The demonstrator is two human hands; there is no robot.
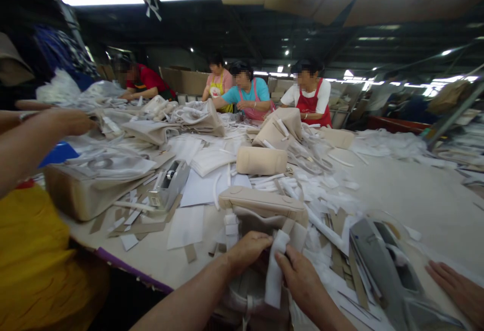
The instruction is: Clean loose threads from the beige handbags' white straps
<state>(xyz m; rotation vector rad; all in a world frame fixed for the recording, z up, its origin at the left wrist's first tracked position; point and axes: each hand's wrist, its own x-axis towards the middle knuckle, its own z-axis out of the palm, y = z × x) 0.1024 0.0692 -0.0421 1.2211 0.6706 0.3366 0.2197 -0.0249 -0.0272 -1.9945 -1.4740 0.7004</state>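
Note:
A beige handbag (264,204) lies close in front of me, its flat bottom turned away and its opening toward me. Between my hands is a white foam strip (276,275), standing lengthwise around or against a beige strap tab (288,226). My right hand (300,273) grips the strip from the right, thumb pressed on it. My left hand (247,250) reaches to its left edge with fingers pinched together; their tips are partly hidden at the bag's opening. White wrapping (231,225) covers another part of the bag at its left side.
Tape dispensers stand on the left (170,185) and right (389,260). Several beige bags, including a small one (261,160), lie among foam sheets (185,227) and paper strips. A neighbour's arm (34,139) enters from the left, another person's hand (456,288) from the right. Several people work across the table.

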